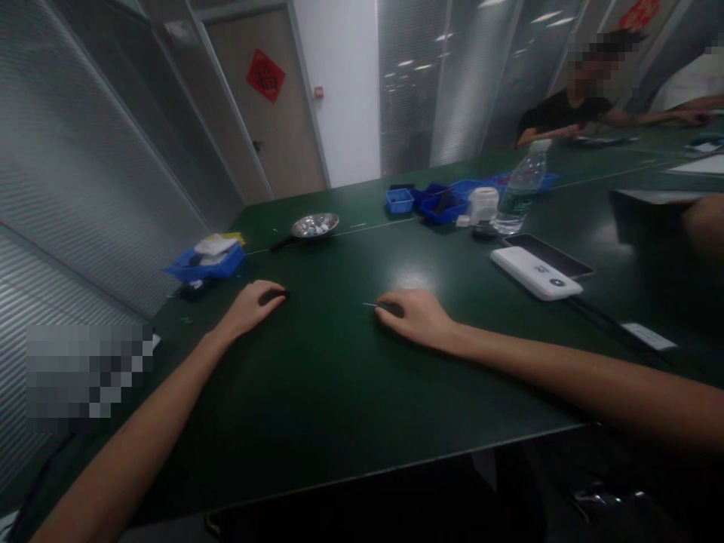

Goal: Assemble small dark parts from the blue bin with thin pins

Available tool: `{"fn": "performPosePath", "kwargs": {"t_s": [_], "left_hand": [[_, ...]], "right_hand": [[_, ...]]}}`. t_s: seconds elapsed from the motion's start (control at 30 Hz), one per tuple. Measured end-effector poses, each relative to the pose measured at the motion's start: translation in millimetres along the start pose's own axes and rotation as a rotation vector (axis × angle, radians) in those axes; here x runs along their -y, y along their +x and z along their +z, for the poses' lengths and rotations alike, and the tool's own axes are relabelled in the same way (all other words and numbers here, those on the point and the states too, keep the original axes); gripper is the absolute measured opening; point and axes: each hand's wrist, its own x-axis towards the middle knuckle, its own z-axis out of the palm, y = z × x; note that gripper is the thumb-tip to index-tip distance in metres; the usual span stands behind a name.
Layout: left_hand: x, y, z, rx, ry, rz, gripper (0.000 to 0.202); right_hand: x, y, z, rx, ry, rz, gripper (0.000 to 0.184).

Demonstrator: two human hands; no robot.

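My left hand [256, 303] rests low over the green tabletop, thumb and fingers pinched together. At its fingertips shows a small dark object [286, 293], too small to name. To the right, my right hand [417, 315] is closed in a pinch, the side of the hand against the table. A thin silvery rod [369, 305] sticks out leftward from its fingertips; what it belongs to is hidden in the fingers. The two hands are apart, with bare green table [325, 332] between them.
Beyond my hands stand a metal pan [315, 225] with small pieces in it, a blue basket [207, 264] and several blue bins [400, 200]. At right are a water bottle [523, 188], a white power bank [535, 273] and a phone [548, 255]. Another person [577, 109] sits across the table.
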Motion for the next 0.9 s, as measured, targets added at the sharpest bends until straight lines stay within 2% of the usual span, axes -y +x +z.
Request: {"fn": "performPosePath", "kwargs": {"t_s": [0.07, 0.13, 0.27, 0.47, 0.67, 0.9], "left_hand": [[36, -8, -8.7, -0.040, 0.042, -0.114, 0.047], [63, -15, -16.5, -0.054, 0.101, -0.185, 0.048], [90, -26, -26.9, -0.058, 0.211, -0.237, 0.040], [101, -27, -28.9, -0.154, 0.282, -0.332, 0.045], [102, -24, -32.5, -0.079, 0.299, -0.496, 0.036], [102, -26, -36.9, -0.144, 0.296, -0.613, 0.036]], "right_hand": [[2, 0, -2, 0.007, 0.012, 0.002, 0.034], [3, -1, -3, 0.019, 0.025, 0.003, 0.034], [5, -1, -5, 0.029, 0.018, -0.001, 0.035], [4, -1, -4, 0.033, 0.016, 0.007, 0.035], [4, -2, -5, 0.035, 0.023, -0.001, 0.036], [3, -2, -3, 0.027, 0.006, 0.004, 0.035]]}}
